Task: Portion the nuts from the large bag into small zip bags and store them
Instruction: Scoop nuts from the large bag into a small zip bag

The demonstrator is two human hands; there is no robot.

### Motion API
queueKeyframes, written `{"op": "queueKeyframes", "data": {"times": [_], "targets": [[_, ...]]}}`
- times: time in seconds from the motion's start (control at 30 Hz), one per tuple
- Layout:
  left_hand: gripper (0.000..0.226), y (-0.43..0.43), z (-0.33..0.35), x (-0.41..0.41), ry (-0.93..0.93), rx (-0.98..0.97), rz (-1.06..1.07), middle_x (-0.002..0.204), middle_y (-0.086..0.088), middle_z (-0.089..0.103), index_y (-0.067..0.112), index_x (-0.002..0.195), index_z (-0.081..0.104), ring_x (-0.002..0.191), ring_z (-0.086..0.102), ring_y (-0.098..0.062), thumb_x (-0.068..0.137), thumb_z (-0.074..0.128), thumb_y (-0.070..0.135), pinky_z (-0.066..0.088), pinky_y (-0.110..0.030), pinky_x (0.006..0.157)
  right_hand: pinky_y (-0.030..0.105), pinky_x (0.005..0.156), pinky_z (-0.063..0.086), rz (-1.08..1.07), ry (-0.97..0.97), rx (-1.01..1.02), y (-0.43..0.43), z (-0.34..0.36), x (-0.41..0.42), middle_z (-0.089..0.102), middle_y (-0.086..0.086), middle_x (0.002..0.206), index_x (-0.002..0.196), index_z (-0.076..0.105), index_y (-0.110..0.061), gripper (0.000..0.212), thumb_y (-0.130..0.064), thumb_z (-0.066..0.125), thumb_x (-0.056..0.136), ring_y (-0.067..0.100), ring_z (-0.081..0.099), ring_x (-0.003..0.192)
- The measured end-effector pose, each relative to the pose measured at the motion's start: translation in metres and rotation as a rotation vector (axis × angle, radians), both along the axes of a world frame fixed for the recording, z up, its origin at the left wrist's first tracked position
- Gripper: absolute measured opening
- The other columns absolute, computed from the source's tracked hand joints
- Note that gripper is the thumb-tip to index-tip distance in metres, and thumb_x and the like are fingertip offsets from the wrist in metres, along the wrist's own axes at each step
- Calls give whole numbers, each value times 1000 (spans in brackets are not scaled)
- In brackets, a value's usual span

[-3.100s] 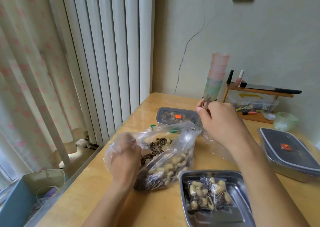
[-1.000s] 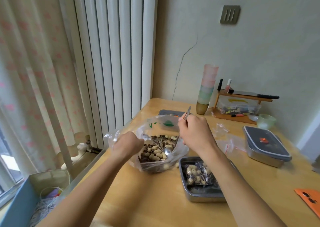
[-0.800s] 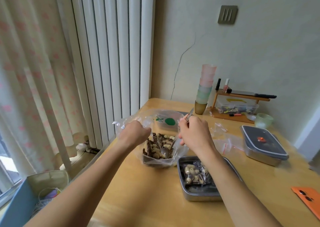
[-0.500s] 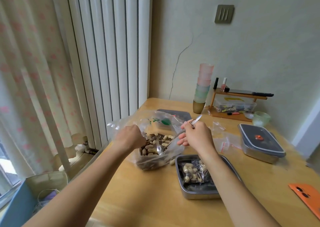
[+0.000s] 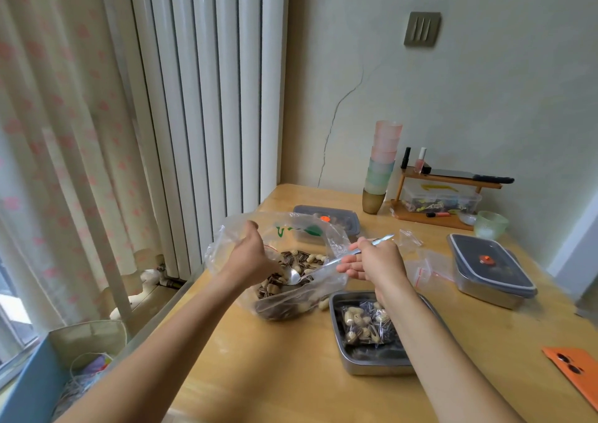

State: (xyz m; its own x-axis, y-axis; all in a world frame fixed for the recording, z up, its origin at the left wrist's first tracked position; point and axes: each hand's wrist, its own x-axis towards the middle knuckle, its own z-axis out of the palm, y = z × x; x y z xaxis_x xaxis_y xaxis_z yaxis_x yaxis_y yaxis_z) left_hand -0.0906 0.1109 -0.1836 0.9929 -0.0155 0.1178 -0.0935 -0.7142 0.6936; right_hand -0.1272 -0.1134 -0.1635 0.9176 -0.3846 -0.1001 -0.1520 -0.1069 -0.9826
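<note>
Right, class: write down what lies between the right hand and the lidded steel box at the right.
Head view: clear small zip bags lie on the table between the right hand and the lidded steel box.

Open worktop (image 5: 275, 374) runs along the near edge; steel tray (image 5: 372, 366), lidded box (image 5: 492, 270) and orange phone (image 5: 572, 371) crowd the right side.
</note>
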Motion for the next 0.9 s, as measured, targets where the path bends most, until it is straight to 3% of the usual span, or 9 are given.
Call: {"op": "queueKeyframes", "data": {"times": [0.13,0.27,0.37,0.47,0.6,0.67,0.8,0.9], "targets": [[77,3,-6,-1,23,-24,-15,77,-8,52,14,143,16,59,49,-17,85,63,-1,33,-18,37,24,51,54,-90,-44,-5,-9,2,-2,75,13,68,99,66,-3,29,-17,43,109,24,76,62],[87,0,-13,4,10,-91,-67,91,-14,58,23,141,19,67,54,-22,75,65,-7,43,-22,43,24,49,52,-127,-106,-17,-16,14,-3,74,11,68,97,67,-4,31,-17,42,109,24,75,59],[94,-6,-17,7,-54,-90,-140,90,-11,63,23,148,18,77,58,-19,73,66,-7,48,-24,54,26,51,52,-113,-154,-60,-17,26,-6,73,7,62,94,66,-6,31,-18,42,109,23,74,57],[101,-10,-19,10,-92,-64,-195,91,-5,60,24,152,16,85,55,-14,74,71,-7,45,-19,61,32,58,56,-96,-196,-130,-16,37,-11,74,7,64,94,66,-8,30,-18,42,108,25,75,59],[108,-14,-24,13,-124,-73,-225,95,-3,60,28,154,15,88,57,-15,72,74,-9,49,-20,66,28,56,55,-69,-229,-279,-9,47,-18,74,6,64,94,66,-10,29,-19,42,107,21,73,57],[112,-15,-26,15,-119,-76,-245,100,-4,58,34,153,14,90,58,-17,70,77,-8,50,-21,66,33,65,58,-46,-250,-375,-4,49,-20,73,3,60,92,66,-13,29,-21,42,107,18,73,58],[114,-19,-30,14,-62,-154,-325,114,-8,54,44,148,12,96,61,-19,67,83,4,49,-16,65,37,71,61,-38,-329,-497,6,51,-21,72,1,58,88,66,-14,30,-22,43,106,11,69,52],[109,-18,-29,13,-53,-192,-327,117,-5,53,37,150,14,88,64,-17,72,85,8,51,-16,65,36,69,61,-31,-384,-546,10,53,-22,71,3,61,87,66,-11,33,-24,44,107,9,68,49]]}}
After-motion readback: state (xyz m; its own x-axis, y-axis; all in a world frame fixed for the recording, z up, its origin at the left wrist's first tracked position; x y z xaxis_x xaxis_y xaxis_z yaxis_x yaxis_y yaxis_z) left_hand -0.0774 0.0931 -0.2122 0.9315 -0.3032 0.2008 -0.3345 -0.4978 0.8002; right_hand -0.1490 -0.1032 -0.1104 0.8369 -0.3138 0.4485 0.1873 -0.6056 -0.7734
